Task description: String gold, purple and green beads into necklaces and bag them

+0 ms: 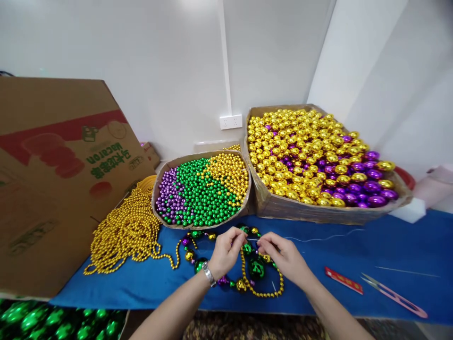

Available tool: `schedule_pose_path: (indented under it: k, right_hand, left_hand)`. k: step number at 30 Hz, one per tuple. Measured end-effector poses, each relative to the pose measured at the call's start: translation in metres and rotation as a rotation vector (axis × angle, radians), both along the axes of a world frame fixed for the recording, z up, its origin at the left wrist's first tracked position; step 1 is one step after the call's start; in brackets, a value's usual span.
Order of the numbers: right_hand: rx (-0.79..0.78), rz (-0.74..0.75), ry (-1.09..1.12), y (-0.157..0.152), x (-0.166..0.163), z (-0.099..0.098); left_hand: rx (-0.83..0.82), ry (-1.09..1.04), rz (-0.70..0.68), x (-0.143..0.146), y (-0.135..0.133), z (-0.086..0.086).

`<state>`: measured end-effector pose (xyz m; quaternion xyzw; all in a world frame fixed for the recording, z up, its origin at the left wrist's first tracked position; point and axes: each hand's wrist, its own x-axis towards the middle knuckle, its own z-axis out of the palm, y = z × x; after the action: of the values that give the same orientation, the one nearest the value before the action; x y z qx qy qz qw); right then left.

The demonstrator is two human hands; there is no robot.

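My left hand [227, 250], with a silver watch [208, 274] on the wrist, is closed in a pinch on a thin white thread [252, 239]. Facing it across a small gap, my right hand [281, 255] pinches the same thread, whose tail [318, 240] trails off to the right over the blue cloth. Beneath both hands lies a beaded necklace [222, 281] of green, purple and gold beads, partly hidden by my left hand and wrist. A strand of small gold beads [260, 295] loops between my forearms, around a large green bead [256, 269].
Behind my hands stand a box of small beads [155, 208] and a larger box of gold and purple beads [300, 208]. Gold bead chains [127, 231] and a carton [63, 189] are left. Pink thread snips [396, 296], a red packet [344, 280] and a needle [406, 271] lie right.
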<state>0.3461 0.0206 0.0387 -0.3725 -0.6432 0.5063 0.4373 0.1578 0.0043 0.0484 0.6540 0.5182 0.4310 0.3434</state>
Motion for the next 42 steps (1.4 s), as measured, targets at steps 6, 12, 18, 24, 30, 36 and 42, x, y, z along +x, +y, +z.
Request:
schedule_pose_path:
  k: [6,12,18,24,30,36,42]
  right_hand:
    - [-0.318,-0.063,0.544,0.006,-0.006,-0.009]
    - [-0.5,-0.066,0.78,0.012,-0.007,-0.011]
    - [-0.518,-0.11,0.72,0.013,-0.003,-0.011]
    - [-0.45,-0.13,0.503,0.007,0.002,-0.016]
    - [-0.172,0.009,0.02,-0.001,0.006,0.008]
    - [0.067,0.005,-0.188,-0.009,0.003,0.026]
    - [-0.003,-0.101,-0.004,0.001,0.022,0.031]
  left_hand:
    - [0.081,0.092,0.166,-0.013,0.002,-0.006]
    - [-0.392,-0.818,-0.143,-0.003,0.003,-0.008]
    - [-0.422,-0.911,-0.219,0.007,0.003,-0.014]
    - [-0.471,-0.83,-0.134,0.0,-0.007,-0.035]
    - [0.012,-0.305,-0.169,0.013,-0.002,0.001]
    - [0.123,-0.268,-0.296,0.029,0.014,0.003]
    - [-0.068,-0.161,-0.636,0.03,0.023,-0.016]
